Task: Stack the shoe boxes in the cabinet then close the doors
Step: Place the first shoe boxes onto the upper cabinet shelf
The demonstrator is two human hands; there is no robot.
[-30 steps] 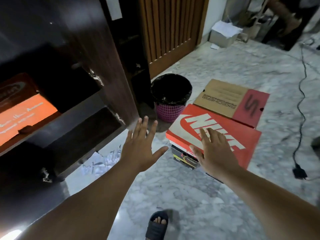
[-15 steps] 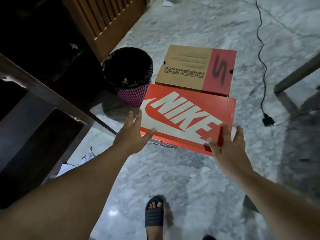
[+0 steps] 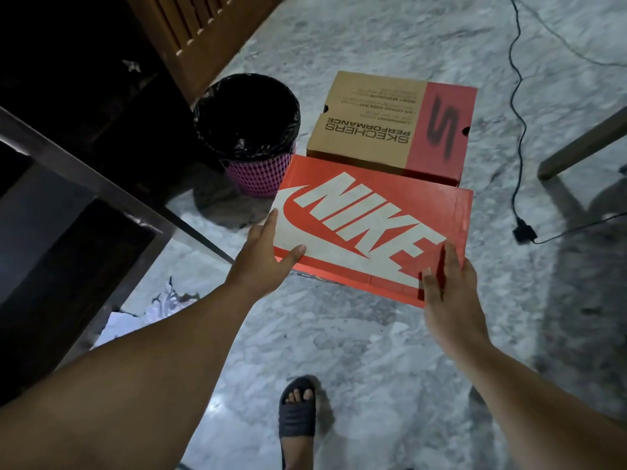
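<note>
- I see the red Nike shoe box (image 3: pixel 369 228) lying lid-up at the centre of my view, between my two hands, on top of another box of which only a dark sliver shows under its near edge.
- My left hand (image 3: pixel 263 257) is at the box's 8 o'clock corner: thumb laid flat on the lid, fingers running along the left end wall, spread around that corner.
- My right hand (image 3: pixel 448 300) is at the 4 o'clock corner: thumb on the near edge, fingers straight along the right end wall.
- I cannot tell whether the box is lifted off the one beneath.
- The tan and red Skechers shoe box (image 3: pixel 390 125) sits at 12 o'clock, just behind the Nike box.
- The dark cabinet (image 3: pixel 68 205) stands at 9 o'clock, its door open.
- A black-lined pink wastebasket (image 3: pixel 251 130) stands at 10 o'clock on the marble floor (image 3: pixel 339 351).
</note>
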